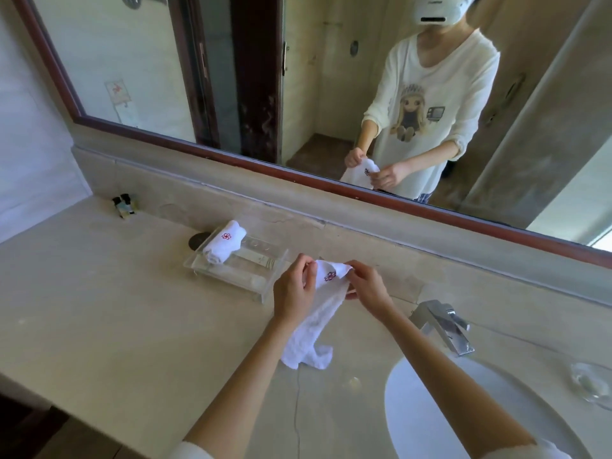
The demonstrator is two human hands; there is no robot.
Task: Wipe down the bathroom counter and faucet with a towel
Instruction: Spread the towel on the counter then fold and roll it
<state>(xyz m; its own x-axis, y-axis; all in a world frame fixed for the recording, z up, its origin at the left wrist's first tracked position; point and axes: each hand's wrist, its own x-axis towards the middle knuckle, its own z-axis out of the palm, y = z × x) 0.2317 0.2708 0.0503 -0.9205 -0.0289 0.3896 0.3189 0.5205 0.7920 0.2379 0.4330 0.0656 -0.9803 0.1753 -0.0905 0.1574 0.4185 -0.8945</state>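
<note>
Both hands hold the white terry towel with a red flower emblem [318, 313] in the air above the beige marble table [99, 309], roughly midway along the table and nearer its rear edge than its front edge. The left hand [293, 291] pinches the towel's upper left corner between thumb and curled fingers. The right hand [366, 286] pinches the upper right corner in the same way. The emblem faces up between the two hands. The rest of the towel hangs down in a loose fold; whether its lower end touches the table cannot be determined.

The chrome square-bodied faucet [443, 326] stands at the rear of the table, to the right of the hands and apart from them. Its spout points toward the white oval sink basin [430, 409], which is set into the table near the right end of the front edge. The right forearm passes over the basin's left rim.

A clear acrylic tray [251, 276] sits just beyond the left hand, near the rear edge. A second rolled white towel with the same red emblem [223, 241] lies on the tray's left part. A dark round object [197, 240] lies on the table behind the tray, partly hidden. Two small dark-capped toiletry bottles [123, 205] stand close together in the rear left corner. A clear glass dish [592, 382] rests near the right edge beside the basin.

The wood-framed wall mirror [198, 77] above the rear edge reflects the person holding the towel.
</note>
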